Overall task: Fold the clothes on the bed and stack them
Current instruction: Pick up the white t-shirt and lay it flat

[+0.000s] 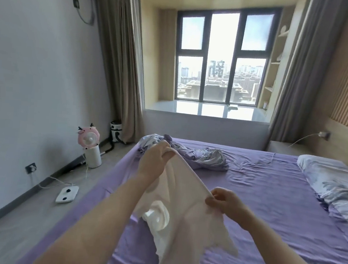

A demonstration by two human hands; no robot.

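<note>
A white garment [185,212] hangs in the air above the purple bed [268,203], stretched between both hands. My left hand [155,162] pinches its upper edge, held further out. My right hand [226,201] grips the same edge nearer to me, lower and to the right. The rest of the garment droops down toward the sheet. A crumpled lilac and grey garment [198,155] lies at the far left part of the bed, beyond my left hand.
A patterned pillow [336,188] lies at the right side of the bed. On the floor to the left stand a pink fan on a white base [91,145], a white scale [67,194] and a vacuum canister [116,131]. A window bay is ahead.
</note>
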